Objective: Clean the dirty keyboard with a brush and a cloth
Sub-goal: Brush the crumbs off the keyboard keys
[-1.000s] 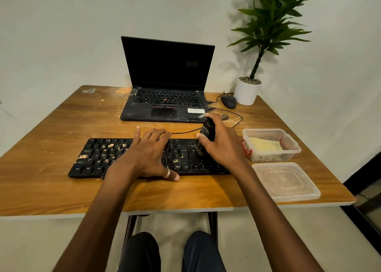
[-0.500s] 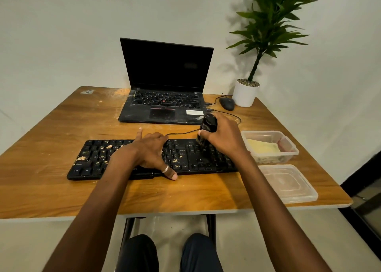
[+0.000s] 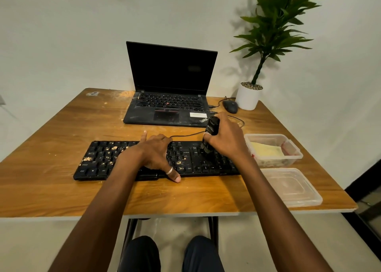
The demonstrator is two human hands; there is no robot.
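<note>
A black keyboard [image 3: 99, 162] lies across the wooden table, with tan crumbs scattered over its left and middle keys. My left hand [image 3: 153, 154] rests flat on the keyboard's middle, thumb at the front edge, a ring on the thumb. My right hand [image 3: 225, 140] grips a black brush [image 3: 211, 127] held upright, its bristles touching the keys on the keyboard's right part. A yellow cloth [image 3: 266, 150] lies inside a clear plastic box [image 3: 292, 157] to the right of the keyboard.
An open black laptop [image 3: 169, 98] stands behind the keyboard. A black mouse [image 3: 230, 106] and a potted plant [image 3: 248, 95] sit at the back right. A clear lid [image 3: 288, 186] lies near the table's [image 3: 51, 189] front right corner. Crumbs dot the tabletop.
My right hand has shifted the brush to the right and a little farther back along the keyboard. My left hand stays in place on the keys.
</note>
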